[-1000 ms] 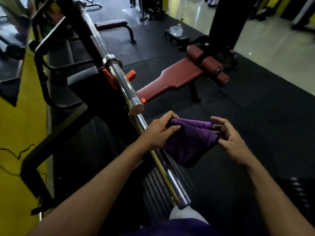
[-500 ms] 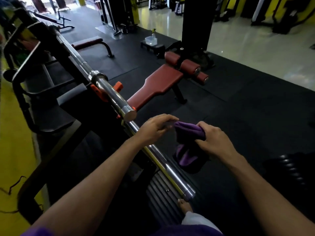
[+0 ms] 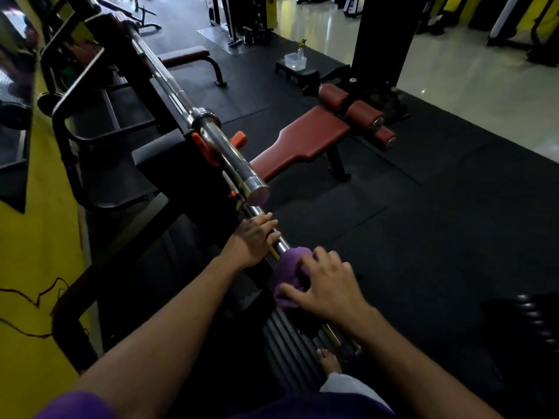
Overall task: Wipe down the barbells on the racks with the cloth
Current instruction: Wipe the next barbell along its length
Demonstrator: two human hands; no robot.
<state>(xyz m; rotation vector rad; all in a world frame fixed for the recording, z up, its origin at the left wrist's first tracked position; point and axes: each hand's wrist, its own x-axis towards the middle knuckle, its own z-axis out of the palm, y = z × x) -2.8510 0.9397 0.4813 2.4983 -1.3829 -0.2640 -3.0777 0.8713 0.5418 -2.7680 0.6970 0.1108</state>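
Two chrome barbells lie on a black rack. The upper barbell runs from far left down to its sleeve end at centre. A lower barbell passes beneath it toward me. My left hand grips the lower bar's sleeve just below the upper sleeve end. A purple cloth is wrapped over the lower bar right behind that hand. My right hand lies on top of the cloth, fingers curled over it and thumb spread, pressing it on the bar. The bar under the cloth is hidden.
A red decline bench with roller pads stands to the right of the rack. Another red bench is farther back. A spray bottle and clear tub sit on a low black step. Yellow wall at left; black rubber floor at right.
My right hand carried the cloth from beside the bar onto the lower barbell. My left hand let go of the cloth and now grips the bar. The view tilted up.
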